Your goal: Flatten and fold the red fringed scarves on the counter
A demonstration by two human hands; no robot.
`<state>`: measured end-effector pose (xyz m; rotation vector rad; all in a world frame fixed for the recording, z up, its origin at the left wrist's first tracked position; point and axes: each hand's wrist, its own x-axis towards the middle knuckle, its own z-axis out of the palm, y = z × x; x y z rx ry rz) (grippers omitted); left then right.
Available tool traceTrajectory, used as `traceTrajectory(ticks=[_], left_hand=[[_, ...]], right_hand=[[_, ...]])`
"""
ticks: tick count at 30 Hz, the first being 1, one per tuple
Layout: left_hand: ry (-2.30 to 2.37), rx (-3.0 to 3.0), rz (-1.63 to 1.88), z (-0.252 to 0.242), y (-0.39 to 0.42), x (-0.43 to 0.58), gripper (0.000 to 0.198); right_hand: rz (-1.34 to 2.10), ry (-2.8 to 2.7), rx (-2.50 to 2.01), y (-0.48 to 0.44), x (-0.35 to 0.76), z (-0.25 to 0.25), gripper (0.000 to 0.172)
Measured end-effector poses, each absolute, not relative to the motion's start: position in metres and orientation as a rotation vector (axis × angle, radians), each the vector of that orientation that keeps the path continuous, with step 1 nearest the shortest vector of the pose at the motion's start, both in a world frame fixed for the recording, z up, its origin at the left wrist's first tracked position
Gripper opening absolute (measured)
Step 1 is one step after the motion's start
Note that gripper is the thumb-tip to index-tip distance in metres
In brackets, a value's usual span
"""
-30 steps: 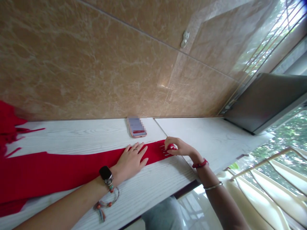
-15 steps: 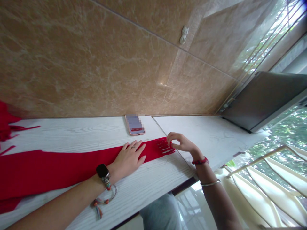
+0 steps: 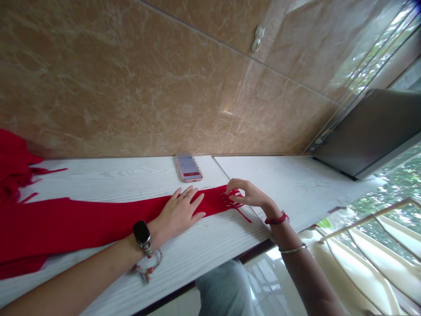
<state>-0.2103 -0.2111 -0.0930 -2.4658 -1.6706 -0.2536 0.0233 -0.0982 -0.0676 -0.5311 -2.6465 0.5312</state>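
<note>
In the head view, the red cloth (image 3: 98,221) lay lengthwise between the back and front edges of the counter (image 3: 204,245). The left hand (image 3: 177,215) rested flat upon it, its grip released. The right hand (image 3: 246,193) curled over the fringe (image 3: 228,202); whether its grip held strands, I could not tell.

Left forearm (image 3: 92,272): bare, slanting inward over the tabletop (image 3: 184,254). Left wrist (image 3: 156,235): nearly straight. Left hand (image 3: 179,213): palm down, flattened; fingers spread, aimed obliquely toward the far edge; thumb set apart, pointing right. Right forearm (image 3: 296,259): bare, crossing above the near edge. Right wrist (image 3: 271,210): bent, turning the hand leftward. Right hand (image 3: 248,193): fingers curled downward, thumb beneath index; pinch not discernible. Hands: near each other, not touching. Knee (image 3: 225,287): one, clothed, just beyond the near edge.
</note>
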Motion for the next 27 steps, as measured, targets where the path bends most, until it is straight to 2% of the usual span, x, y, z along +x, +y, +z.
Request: traceTrajectory(ticks=[6, 9, 14, 20, 23, 27], left_hand=[[-1.725, -2.461, -0.119, -0.075, -0.234, -0.232, 0.044], [-1.752, -2.453, -0.045, -0.077, -0.251, -0.244, 0.037], [-1.725, -2.400, -0.018, -0.080, -0.267, -0.256, 0.033], [-1.715, -2.416, -0.025, -0.081, -0.269, -0.274, 0.026], [-1.690, -2.464, -0.004, -0.081, -0.270, -0.280, 0.031], [-1.624, -2.475, 0.075, -0.083, -0.273, -0.282, 0.046]], right_hand=[[0.468, -2.788, -0.649, -0.092, 0.025, -0.079, 0.029], [0.463, -2.740, -0.727, -0.080, 0.044, -0.077, 0.025], [0.545, -2.746, -0.565, -0.092, 0.034, -0.051, 0.014], [0.463, -3.030, -0.347, -0.129, -0.031, -0.038, 0.017], [0.313, -3.100, -0.213, -0.131, -0.041, -0.050, 0.018], [0.157, -3.001, -0.239, -0.125, -0.026, -0.069, 0.022]])
